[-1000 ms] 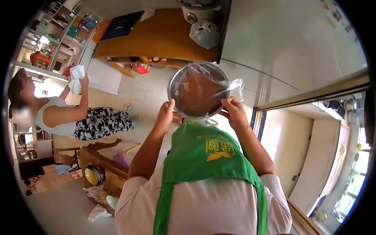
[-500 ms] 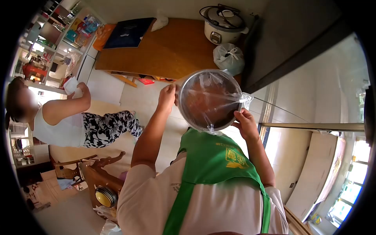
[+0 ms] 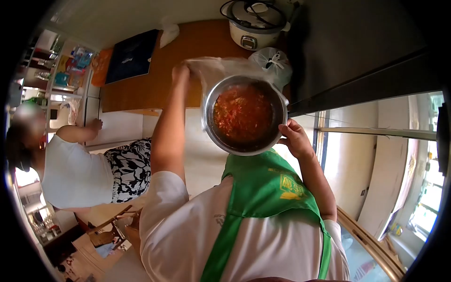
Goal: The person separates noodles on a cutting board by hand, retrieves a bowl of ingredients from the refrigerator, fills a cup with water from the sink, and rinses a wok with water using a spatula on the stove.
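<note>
In my right hand (image 3: 297, 137) is the rim of a round metal pot (image 3: 212, 129), with the fingers closed on its near right side. A chunky red sauce or soup (image 3: 244, 113) shows inside the pot. My left hand (image 3: 181, 75), blurred, is raised beyond the pot's far left side. Its fingers pinch a clear plastic film (image 3: 213, 66), which stretches from there along the pot's far rim. The pot's mouth is now uncovered.
Ahead stands a wooden table (image 3: 188, 42) with a white rice cooker (image 3: 256, 35), a tied plastic bag (image 3: 272, 63) and a dark blue folder (image 3: 131, 56). Another person (image 3: 84, 164) is at the left, near shelves (image 3: 66, 70). A dark panel (image 3: 357, 51) rises at the right.
The film that covered the pot has been pulled back by my left hand, which moved up and left off the rim. The red contents now show plainly. The other person has shifted.
</note>
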Demonstrator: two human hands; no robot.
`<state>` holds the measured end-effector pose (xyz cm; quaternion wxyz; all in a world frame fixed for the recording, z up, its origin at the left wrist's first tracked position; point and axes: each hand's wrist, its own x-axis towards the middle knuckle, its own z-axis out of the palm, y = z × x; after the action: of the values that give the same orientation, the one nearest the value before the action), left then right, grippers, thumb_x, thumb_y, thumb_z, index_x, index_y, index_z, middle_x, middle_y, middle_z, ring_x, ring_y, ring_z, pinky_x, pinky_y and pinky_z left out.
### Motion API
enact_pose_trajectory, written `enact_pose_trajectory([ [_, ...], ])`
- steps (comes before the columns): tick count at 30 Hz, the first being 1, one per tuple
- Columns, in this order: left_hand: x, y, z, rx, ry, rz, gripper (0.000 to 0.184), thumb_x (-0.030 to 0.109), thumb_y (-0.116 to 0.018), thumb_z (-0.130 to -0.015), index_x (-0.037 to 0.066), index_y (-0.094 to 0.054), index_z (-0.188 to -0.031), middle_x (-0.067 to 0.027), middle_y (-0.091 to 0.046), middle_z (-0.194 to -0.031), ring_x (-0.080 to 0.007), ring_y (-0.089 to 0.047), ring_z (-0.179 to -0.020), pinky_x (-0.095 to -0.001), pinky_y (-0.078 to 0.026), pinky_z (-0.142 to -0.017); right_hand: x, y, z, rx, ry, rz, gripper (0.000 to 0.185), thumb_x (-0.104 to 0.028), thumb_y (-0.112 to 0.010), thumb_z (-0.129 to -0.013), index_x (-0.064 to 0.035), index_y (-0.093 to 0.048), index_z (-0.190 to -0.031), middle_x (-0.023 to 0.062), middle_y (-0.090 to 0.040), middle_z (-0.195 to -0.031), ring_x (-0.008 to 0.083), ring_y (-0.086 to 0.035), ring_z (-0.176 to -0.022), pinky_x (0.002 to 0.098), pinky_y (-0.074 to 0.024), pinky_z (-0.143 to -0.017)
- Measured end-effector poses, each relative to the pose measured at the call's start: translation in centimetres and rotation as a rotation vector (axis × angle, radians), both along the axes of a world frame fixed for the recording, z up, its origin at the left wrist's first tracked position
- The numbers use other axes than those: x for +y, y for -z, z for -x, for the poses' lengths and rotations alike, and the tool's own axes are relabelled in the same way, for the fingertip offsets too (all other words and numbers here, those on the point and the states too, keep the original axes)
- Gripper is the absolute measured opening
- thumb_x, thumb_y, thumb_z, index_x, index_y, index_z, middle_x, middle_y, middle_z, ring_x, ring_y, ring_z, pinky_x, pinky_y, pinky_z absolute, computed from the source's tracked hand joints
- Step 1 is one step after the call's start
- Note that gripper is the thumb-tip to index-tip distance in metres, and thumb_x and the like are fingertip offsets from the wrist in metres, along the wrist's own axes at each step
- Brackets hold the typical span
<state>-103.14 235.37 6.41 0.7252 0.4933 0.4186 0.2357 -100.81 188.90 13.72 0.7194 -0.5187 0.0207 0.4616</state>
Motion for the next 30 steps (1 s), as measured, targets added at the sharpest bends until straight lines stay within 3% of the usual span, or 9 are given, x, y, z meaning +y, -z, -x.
enact_pose_trajectory([
  [5, 6.1, 1.7, -2.1, -0.293, -0.415, 0.283, 0.027, 0.009, -0.043, -0.098, -0.007, -0.056, -0.115, -0.0211, -0.058, -0.117, -0.03, -0.061, -0.104, -0.0401, -0.059, -0.081, 0.7, 0.5, -0.9, 0.021, 0.04, 0.018, 0.009, -0.014, -0.061, -0.095, -0.0116, -0.056, -0.088, -0.0002, -0.064, -0.087, 0.0123, -0.065, -0.078, 0.0318, -0.0594, -0.071],
  [8, 7.7, 6.1, -1.1, -0.145, -0.558, 0.274, 0.031, 0.01, -0.041, -0.099, -0.007, -0.052, -0.123, -0.0216, -0.054, -0.125, -0.0339, -0.06, -0.109, -0.0433, -0.058, -0.089, 1.1, 1.4, -1.1, 0.04, 0.074, 0.033, 0.01, -0.014, -0.06, -0.096, -0.0116, -0.055, -0.088, 0.0002, -0.064, -0.088, 0.0124, -0.064, -0.078, 0.0324, -0.0592, -0.072],
  [12, 7.6, 15.7, 1.0, -0.195, -0.371, 0.507, 0.038, 0.024, -0.043, -0.101, -0.001, -0.05, -0.129, -0.0177, -0.055, -0.126, -0.0333, -0.061, -0.107, -0.0412, -0.058, -0.086, 2.0, 3.3, -1.6, 0.058, 0.095, 0.035, 0.011, -0.014, -0.059, -0.096, -0.0116, -0.054, -0.087, 0.0005, -0.063, -0.089, 0.0127, -0.064, -0.081, 0.0335, -0.0589, -0.074],
  [14, 2.3, 12.7, 2.1, -0.135, 0.054, 0.36, 0.044, 0.037, -0.04, -0.101, 0.005, -0.052, -0.128, -0.0166, -0.06, -0.12, -0.0309, -0.063, -0.103, -0.0404, -0.057, -0.084, 2.7, 4.7, -2.0, 0.08, 0.109, 0.041, 0.011, -0.014, -0.06, -0.096, -0.0116, -0.054, -0.087, 0.0004, -0.063, -0.089, 0.0129, -0.064, -0.083, 0.0341, -0.0589, -0.074],
  [15, -0.1, 10.7, 2.0, -0.126, 0.058, 0.364, 0.044, 0.037, -0.04, -0.101, 0.005, -0.052, -0.128, -0.0166, -0.06, -0.12, -0.0309, -0.063, -0.103, -0.0404, -0.057, -0.084, 3.1, 5.4, -2.2, 0.093, 0.115, 0.043, 0.011, -0.014, -0.06, -0.096, -0.0116, -0.053, -0.087, 0.0004, -0.062, -0.089, 0.0131, -0.064, -0.085, 0.0347, -0.0588, -0.075],
  [17, -3.3, 7.5, 1.8, 0.208, 0.107, 0.331, 0.049, 0.047, -0.035, -0.1, 0.01, -0.054, -0.126, -0.0147, -0.063, -0.115, -0.029, -0.064, -0.1, -0.0391, -0.056, -0.081, 4.1, 7.5, -2.6, 0.102, 0.124, 0.035, 0.012, -0.014, -0.061, -0.095, -0.0117, -0.053, -0.087, 0.0004, -0.062, -0.089, 0.0133, -0.064, -0.085, 0.0355, -0.0588, -0.076],
  [22, -5.2, 10.5, 8.9, 0.077, -0.031, 0.477, 0.058, 0.05, -0.026, -0.102, 0.005, -0.052, -0.128, -0.0147, -0.062, -0.123, -0.0289, -0.063, -0.103, -0.0354, -0.053, -0.085, 7.6, 11.4, -3.5, 0.123, 0.134, -0.005, 0.012, -0.013, -0.063, -0.094, -0.0122, -0.054, -0.086, 0.0005, -0.061, -0.089, 0.0141, -0.063, -0.085, 0.039, -0.0592, -0.08],
  [24, -6.1, 12.9, 13.4, 0.062, 0.085, 0.565, 0.062, 0.049, -0.021, -0.103, 0.002, -0.049, -0.132, -0.0162, -0.058, -0.13, -0.0292, -0.061, -0.108, -0.0359, -0.052, -0.089, 8.9, 13.3, -3.8, 0.126, 0.148, -0.026, 0.012, -0.013, -0.063, -0.094, -0.0124, -0.054, -0.086, 0.0001, -0.06, -0.088, 0.0136, -0.063, -0.085, 0.0394, -0.0594, -0.08],
  [30, -12.0, 18.1, 26.2, 0.225, 0.121, 0.767, 0.059, 0.042, -0.022, -0.102, -0.001, -0.04, -0.14, -0.0182, -0.053, -0.134, -0.0321, -0.059, -0.109, -0.0401, -0.052, -0.091, 12.5, 16.1, -5.2, 0.132, 0.152, -0.085, 0.015, -0.016, -0.067, -0.091, -0.0113, -0.056, -0.082, -0.0006, -0.059, -0.085, 0.0136, -0.062, -0.083, 0.0388, -0.0594, -0.081],
])
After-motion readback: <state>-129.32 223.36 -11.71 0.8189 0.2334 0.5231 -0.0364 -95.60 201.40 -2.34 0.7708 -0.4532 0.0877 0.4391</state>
